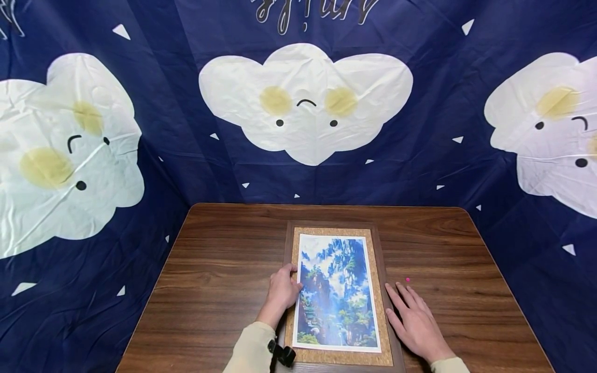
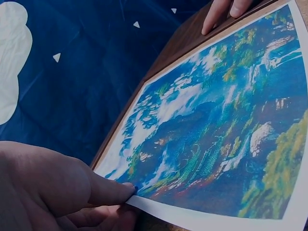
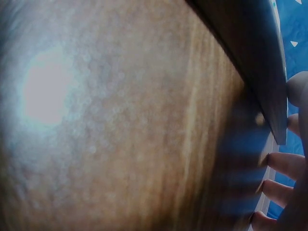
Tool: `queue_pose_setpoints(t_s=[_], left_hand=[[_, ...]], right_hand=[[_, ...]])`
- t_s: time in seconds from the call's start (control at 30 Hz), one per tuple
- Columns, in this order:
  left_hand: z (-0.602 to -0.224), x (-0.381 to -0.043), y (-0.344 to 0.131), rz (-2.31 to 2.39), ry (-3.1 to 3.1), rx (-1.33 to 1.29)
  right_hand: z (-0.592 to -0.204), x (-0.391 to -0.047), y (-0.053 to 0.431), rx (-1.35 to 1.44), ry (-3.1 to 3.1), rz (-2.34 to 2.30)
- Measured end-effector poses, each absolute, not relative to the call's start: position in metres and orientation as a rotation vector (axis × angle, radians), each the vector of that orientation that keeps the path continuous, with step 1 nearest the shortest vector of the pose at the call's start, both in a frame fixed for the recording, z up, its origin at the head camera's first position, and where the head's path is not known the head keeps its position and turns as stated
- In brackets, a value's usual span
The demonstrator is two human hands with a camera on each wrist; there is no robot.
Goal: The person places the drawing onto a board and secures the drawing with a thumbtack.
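A printed mountain landscape with a white border lies on a brown-framed cork board. My left hand grips the board's left side, the thumb over the print's left edge and the fingers curled at the frame. In the left wrist view, a tiny dark blue bit shows at the thumb tip; its kind is unclear. My right hand lies with spread fingers on the table, fingertips beside the board's right edge. In the right wrist view, its fingers show at the right border.
The board rests on a dark wood-grain table. A small pink dot lies right of the board, near the right fingertips. A blue cloth with white clouds hangs behind and at both sides.
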State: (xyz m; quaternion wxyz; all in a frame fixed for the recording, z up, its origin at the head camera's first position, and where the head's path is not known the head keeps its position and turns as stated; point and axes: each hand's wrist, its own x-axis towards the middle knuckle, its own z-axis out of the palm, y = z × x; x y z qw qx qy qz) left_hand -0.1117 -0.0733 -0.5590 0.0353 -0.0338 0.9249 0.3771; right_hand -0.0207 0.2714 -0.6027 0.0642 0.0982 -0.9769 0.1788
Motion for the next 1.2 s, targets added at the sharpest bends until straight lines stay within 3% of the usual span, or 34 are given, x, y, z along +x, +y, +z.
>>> queue_pose_setpoints(t_s=[1.2], left_hand=[[-0.5583,-0.1139,-0.0666,1.162,2.781,-0.170]], right_hand=[[-0.5949,-0.0258,0.2755,0.334,-2.935,0.570]])
